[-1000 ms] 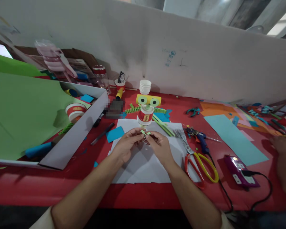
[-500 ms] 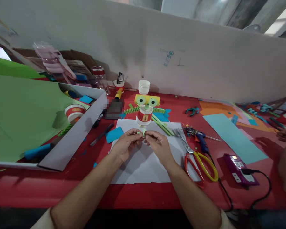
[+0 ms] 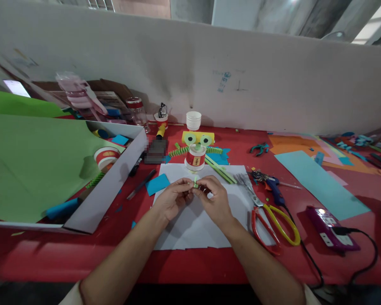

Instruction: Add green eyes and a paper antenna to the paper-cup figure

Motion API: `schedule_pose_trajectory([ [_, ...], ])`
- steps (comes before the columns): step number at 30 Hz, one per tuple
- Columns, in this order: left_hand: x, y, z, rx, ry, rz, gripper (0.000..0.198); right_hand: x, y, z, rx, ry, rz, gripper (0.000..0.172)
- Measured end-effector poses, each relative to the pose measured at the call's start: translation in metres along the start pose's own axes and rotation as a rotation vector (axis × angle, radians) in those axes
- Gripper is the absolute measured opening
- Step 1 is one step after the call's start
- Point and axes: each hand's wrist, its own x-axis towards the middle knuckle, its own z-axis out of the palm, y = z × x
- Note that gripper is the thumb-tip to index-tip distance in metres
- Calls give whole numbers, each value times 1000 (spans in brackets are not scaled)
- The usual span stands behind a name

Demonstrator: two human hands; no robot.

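Between the fingertips of both hands is a small light green paper strip [image 3: 195, 182], partly hidden by the fingers. My left hand [image 3: 175, 197] pinches it from the left, and my right hand [image 3: 213, 198] pinches it from the right. Both hover over white paper [image 3: 190, 231]. Just beyond them stands a red and white paper cup [image 3: 195, 160] with green folded-paper springs [image 3: 179, 151] at its sides. Behind the cup lies a yellow paper roll [image 3: 198, 137] bearing two round green eyes with black centres. Flat green strips [image 3: 221, 170] lie to the cup's right.
Right of the paper are scissors [image 3: 258, 205], a blue glue gun [image 3: 275, 190], a purple power box [image 3: 332, 228] with a cord, and a light blue sheet [image 3: 320, 182]. An open white box [image 3: 106, 197] stands left, near a marker [image 3: 141, 184] and blue paper [image 3: 157, 184].
The view has shifted slightly, so everything sits a little lower and to the right. My fingers have changed position a little around the green strip. The co-worker's hand at the right edge has mostly left view.
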Motion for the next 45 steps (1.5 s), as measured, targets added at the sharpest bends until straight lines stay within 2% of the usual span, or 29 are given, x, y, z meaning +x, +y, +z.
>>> schedule_pose_trajectory([
  [8,-4,2,2,56,-93,4,26,0,-5,-5,-2,23,-96,14],
  [11,-5,3,3,46,-91,22,30,0,-4,-4,13,53,-86,13],
  [16,-2,2,2,127,-16,112,30,1,-1,-1,96,41,64,7],
  [21,-2,2,2,254,47,263,23,1,1,-2,198,-8,209,13],
  [25,-3,3,1,295,35,294,20,3,0,-1,325,-22,356,16],
  [31,-3,3,0,402,5,396,13,5,1,1,435,-11,470,16],
  [35,-3,3,1,431,1,395,14,5,0,2,477,46,522,20],
  [40,-3,3,0,434,3,375,14,6,-3,2,509,27,610,22],
  [45,-4,2,1,449,54,370,14,8,-5,3,568,28,670,19],
])
